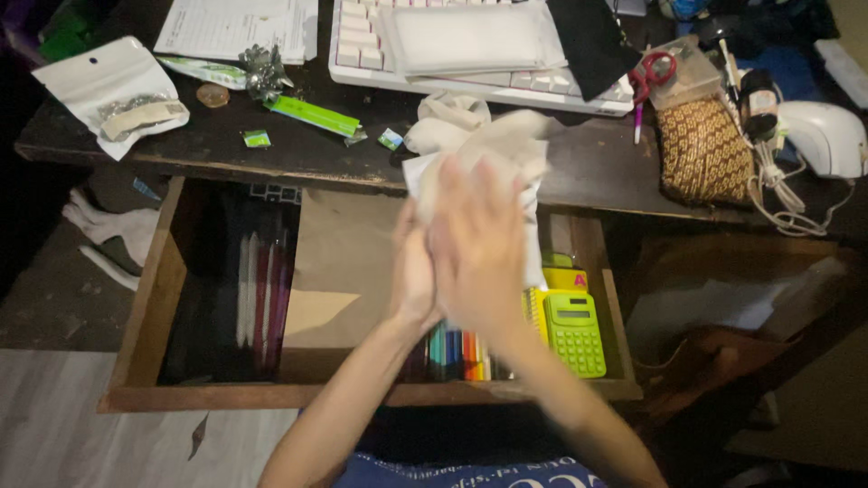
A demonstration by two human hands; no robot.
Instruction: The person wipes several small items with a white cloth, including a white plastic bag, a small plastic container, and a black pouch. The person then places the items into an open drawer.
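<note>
Both my hands are raised together over an open wooden drawer (145, 316), pressed on a crumpled whitish cloth (493, 145). My right hand (479, 244) lies flat in front, fingers up against the cloth. My left hand (413, 271) is behind it, mostly hidden, also against the cloth. The cloth's upper part rests on the dark desk edge (597, 167). Below my hands in the drawer lie coloured markers (457, 352) and a green calculator (575, 333).
A white keyboard (362, 45) with a flat white pouch on it sits at the back. A white zip bag (113, 90), papers, green packet (312, 115), patterned pouch (703, 149), red scissors (653, 72) and white mouse (827, 136) crowd the desk. Pens (262, 294) lie left in the drawer.
</note>
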